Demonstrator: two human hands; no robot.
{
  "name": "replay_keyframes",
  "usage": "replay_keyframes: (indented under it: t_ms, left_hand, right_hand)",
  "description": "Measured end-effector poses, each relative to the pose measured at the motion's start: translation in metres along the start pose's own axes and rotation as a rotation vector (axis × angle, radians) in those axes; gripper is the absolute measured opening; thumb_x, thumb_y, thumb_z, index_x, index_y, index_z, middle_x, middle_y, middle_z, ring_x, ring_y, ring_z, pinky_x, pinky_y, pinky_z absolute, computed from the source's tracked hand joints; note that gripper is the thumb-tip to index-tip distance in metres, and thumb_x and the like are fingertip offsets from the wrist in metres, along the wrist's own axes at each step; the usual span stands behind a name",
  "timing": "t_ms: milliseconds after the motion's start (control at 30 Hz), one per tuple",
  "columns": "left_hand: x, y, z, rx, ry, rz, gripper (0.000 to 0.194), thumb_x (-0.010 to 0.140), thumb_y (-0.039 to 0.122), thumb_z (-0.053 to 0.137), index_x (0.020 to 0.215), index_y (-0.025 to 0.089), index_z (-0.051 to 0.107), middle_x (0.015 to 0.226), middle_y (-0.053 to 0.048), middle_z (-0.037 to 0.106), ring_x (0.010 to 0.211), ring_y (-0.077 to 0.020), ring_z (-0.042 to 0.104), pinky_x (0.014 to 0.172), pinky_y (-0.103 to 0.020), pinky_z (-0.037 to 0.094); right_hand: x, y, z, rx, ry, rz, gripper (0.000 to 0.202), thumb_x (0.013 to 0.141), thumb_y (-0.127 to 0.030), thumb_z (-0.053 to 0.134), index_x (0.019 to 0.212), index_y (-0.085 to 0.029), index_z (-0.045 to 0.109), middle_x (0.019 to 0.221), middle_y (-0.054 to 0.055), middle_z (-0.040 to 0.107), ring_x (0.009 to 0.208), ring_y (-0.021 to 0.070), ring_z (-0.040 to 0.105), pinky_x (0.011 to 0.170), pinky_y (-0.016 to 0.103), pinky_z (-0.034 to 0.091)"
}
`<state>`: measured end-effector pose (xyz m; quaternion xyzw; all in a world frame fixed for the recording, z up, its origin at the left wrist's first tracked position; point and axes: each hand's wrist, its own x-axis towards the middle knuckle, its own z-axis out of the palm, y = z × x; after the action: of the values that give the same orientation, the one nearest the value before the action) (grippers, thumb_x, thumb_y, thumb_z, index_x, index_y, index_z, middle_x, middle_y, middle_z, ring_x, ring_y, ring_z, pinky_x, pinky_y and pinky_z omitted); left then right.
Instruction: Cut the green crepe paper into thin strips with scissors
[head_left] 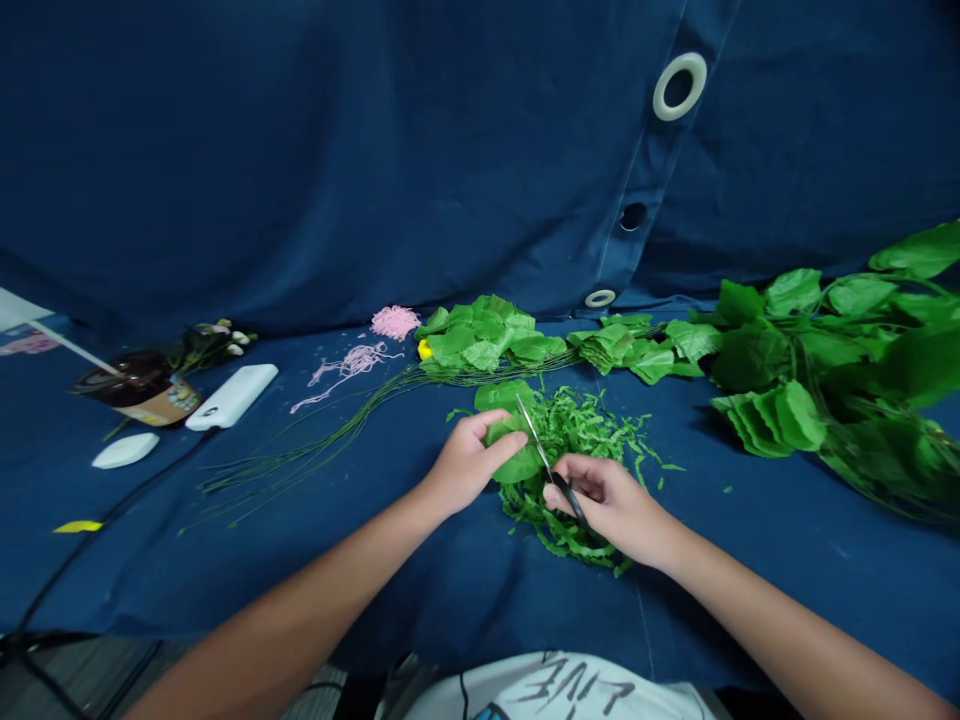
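Observation:
My left hand pinches a rounded green leaf between thumb and fingers. Black-handled scissors sit in my right hand, with the fingers closed around the handles. The metal blades point up and left along the right edge of the leaf. Under both hands lies a heap of curled green strips, spread over the dark blue cloth. Another green leaf shows just beyond my left fingertips.
Bunches of green leaves with thin stems stretch along the back. More leaves pile at the right. Pink threads lie near the curtain. At the left are a drink cup with a straw, a white device and a black cable.

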<state>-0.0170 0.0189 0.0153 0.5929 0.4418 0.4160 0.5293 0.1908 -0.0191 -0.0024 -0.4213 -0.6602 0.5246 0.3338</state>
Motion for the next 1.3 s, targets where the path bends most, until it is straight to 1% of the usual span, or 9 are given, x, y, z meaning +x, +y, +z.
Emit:
replay_keyframes:
  t_ms: [133, 267, 433, 633, 800, 1000, 1200, 1300]
  left_hand:
    - [-0.003, -0.003, 0.004, -0.029, 0.016, -0.004, 0.022, 0.082, 0.036, 0.068, 0.086, 0.015, 0.064, 0.07, 0.002, 0.058, 0.059, -0.0101, 0.051, 0.056, -0.02, 0.039]
    - [-0.005, -0.006, 0.006, -0.057, 0.03, 0.009, 0.021, 0.082, 0.034, 0.067, 0.081, 0.014, 0.06, 0.068, 0.003, 0.053, 0.058, -0.0088, 0.046, 0.054, -0.019, 0.036]
    - [-0.007, -0.011, 0.008, -0.039, 0.077, 0.04, 0.021, 0.084, 0.033, 0.065, 0.078, 0.015, 0.057, 0.067, 0.003, 0.05, 0.058, -0.0085, 0.043, 0.053, -0.019, 0.033]
    - [-0.007, -0.015, 0.011, -0.02, 0.113, 0.046, 0.016, 0.084, 0.03, 0.063, 0.081, 0.015, 0.06, 0.068, 0.003, 0.051, 0.059, -0.0087, 0.043, 0.053, -0.019, 0.033]
    - [-0.007, -0.015, 0.012, -0.032, 0.109, 0.03, 0.015, 0.083, 0.029, 0.063, 0.079, 0.014, 0.06, 0.067, 0.003, 0.051, 0.058, -0.0084, 0.043, 0.053, -0.019, 0.032]
    - [-0.005, -0.01, 0.009, -0.068, 0.105, 0.028, 0.017, 0.083, 0.03, 0.064, 0.08, 0.014, 0.06, 0.068, 0.002, 0.052, 0.057, -0.0084, 0.045, 0.052, -0.019, 0.035]
    - [-0.007, -0.009, 0.011, -0.079, 0.092, 0.016, 0.021, 0.084, 0.035, 0.064, 0.08, 0.014, 0.059, 0.065, 0.003, 0.051, 0.053, -0.0081, 0.044, 0.048, -0.018, 0.034]
    - [-0.008, -0.008, 0.011, -0.073, 0.107, 0.026, 0.022, 0.084, 0.035, 0.065, 0.078, 0.014, 0.059, 0.064, 0.003, 0.05, 0.053, -0.0079, 0.044, 0.049, -0.018, 0.035]
  right_hand:
    - [-0.001, -0.001, 0.003, 0.096, -0.053, 0.017, 0.039, 0.081, -0.055, 0.071, 0.077, -0.018, 0.062, 0.064, -0.001, 0.059, 0.057, 0.0136, 0.05, 0.053, 0.023, 0.038]
    - [-0.001, 0.001, 0.007, 0.114, -0.055, 0.025, 0.04, 0.08, -0.056, 0.071, 0.079, -0.017, 0.062, 0.066, 0.0, 0.059, 0.059, 0.0138, 0.05, 0.053, 0.022, 0.039]
    - [-0.001, 0.007, 0.012, 0.113, -0.042, 0.022, 0.034, 0.083, -0.048, 0.072, 0.081, -0.018, 0.058, 0.067, -0.003, 0.051, 0.058, 0.0111, 0.043, 0.054, 0.021, 0.035]
    - [0.0, 0.01, 0.015, 0.064, -0.017, 0.013, 0.03, 0.085, -0.04, 0.072, 0.077, -0.018, 0.052, 0.064, -0.006, 0.039, 0.055, 0.0094, 0.032, 0.052, 0.021, 0.028]
    - [-0.001, 0.008, 0.015, 0.012, -0.009, 0.013, 0.029, 0.086, -0.039, 0.07, 0.077, -0.019, 0.051, 0.064, -0.006, 0.035, 0.055, 0.0095, 0.03, 0.05, 0.022, 0.025]
    - [-0.001, 0.008, 0.016, -0.057, 0.003, 0.01, 0.03, 0.085, -0.039, 0.071, 0.078, -0.02, 0.05, 0.06, -0.008, 0.032, 0.053, 0.0093, 0.03, 0.048, 0.022, 0.024]
    - [-0.001, 0.007, 0.016, -0.014, 0.004, 0.007, 0.033, 0.084, -0.042, 0.072, 0.077, -0.019, 0.05, 0.061, -0.007, 0.036, 0.053, 0.0092, 0.031, 0.049, 0.021, 0.025]
    - [-0.002, 0.002, 0.014, 0.092, -0.055, 0.009, 0.035, 0.087, -0.049, 0.067, 0.078, -0.018, 0.054, 0.066, -0.003, 0.047, 0.058, 0.0113, 0.041, 0.053, 0.021, 0.032]
